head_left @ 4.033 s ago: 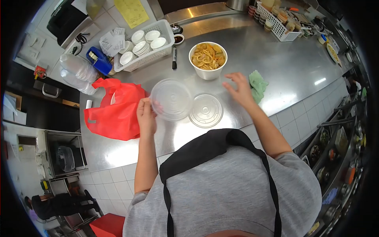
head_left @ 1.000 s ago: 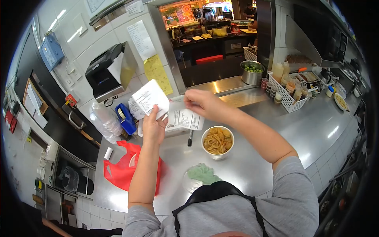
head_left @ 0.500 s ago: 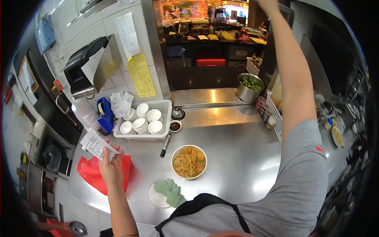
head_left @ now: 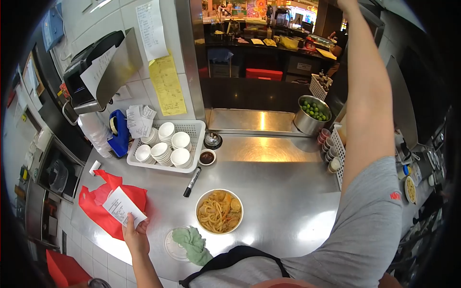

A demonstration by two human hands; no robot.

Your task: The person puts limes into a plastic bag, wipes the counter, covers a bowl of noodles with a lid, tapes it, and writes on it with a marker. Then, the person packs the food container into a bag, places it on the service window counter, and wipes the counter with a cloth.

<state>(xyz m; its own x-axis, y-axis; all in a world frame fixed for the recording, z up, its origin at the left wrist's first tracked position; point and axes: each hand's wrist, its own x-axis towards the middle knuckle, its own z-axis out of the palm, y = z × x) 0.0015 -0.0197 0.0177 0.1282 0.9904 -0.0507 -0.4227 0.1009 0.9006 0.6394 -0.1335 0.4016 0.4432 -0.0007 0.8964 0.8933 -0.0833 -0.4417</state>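
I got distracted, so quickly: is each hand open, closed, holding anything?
Left hand: holding a printed receipt.
Right hand: cut off at the picture's top edge; cannot be told.

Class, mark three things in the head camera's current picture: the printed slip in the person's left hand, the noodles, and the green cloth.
Printed slip (head_left: 123,206): head view, middle of its printed face.
Noodles (head_left: 214,215): head view, middle of their top surface.
Green cloth (head_left: 192,244): head view, middle of its crumpled fabric.

In the frame's lower centre, a bowl (head_left: 220,211) stands on the bench (head_left: 283,201), behind and right of a cloth (head_left: 193,246) lying partly on a lid (head_left: 173,247). Lower left, a bag (head_left: 98,207) lies behind the receipt (head_left: 123,206) in the left hand (head_left: 136,235).
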